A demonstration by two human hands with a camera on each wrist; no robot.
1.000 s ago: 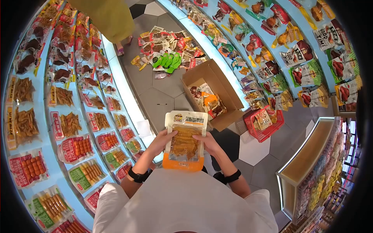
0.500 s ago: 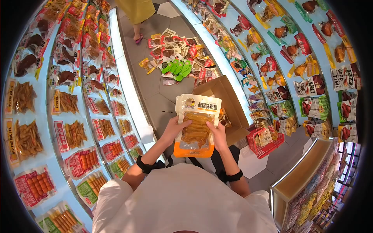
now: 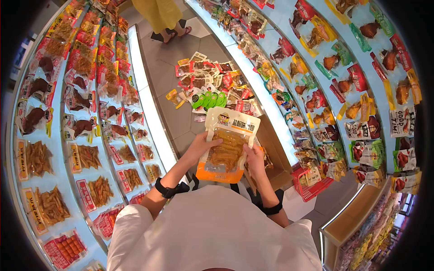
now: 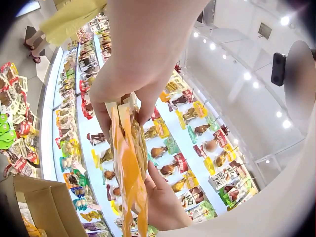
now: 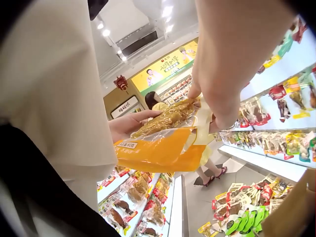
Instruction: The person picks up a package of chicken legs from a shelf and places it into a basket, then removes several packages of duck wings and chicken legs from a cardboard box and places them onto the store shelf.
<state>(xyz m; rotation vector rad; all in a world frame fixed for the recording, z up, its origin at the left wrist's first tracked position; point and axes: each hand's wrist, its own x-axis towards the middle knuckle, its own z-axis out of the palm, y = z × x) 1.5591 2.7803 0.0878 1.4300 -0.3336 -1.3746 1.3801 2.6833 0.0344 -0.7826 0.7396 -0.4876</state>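
In front of the chest, both hands hold a flat snack pouch (image 3: pixel 226 147) with a white printed top, a clear window over brown food and an orange lower band. My left hand (image 3: pixel 202 147) grips one side edge, its thumb lying over the front. At the opposite edge, my right hand (image 3: pixel 255 159) pinches the pouch, thumb on the front as well. Seen edge-on in the left wrist view, the orange pouch (image 4: pixel 129 153) shows two white-edged layers side by side. The right wrist view shows its orange end (image 5: pixel 160 153) toward the camera.
A cardboard box (image 3: pixel 275 149) stands open on the floor behind the pouch, beside a red basket (image 3: pixel 312 189). Further off lies a pile of snack packs (image 3: pixel 212 83), some bright green. Lit shelves (image 3: pixel 151 90) of packs flank the aisle. A person in a yellow skirt (image 3: pixel 158 16) stands ahead.
The pouch has moved up and away from the chest, then tilted slightly, with both hands still holding it. The view has shifted, and the person in yellow appears farther up the aisle.
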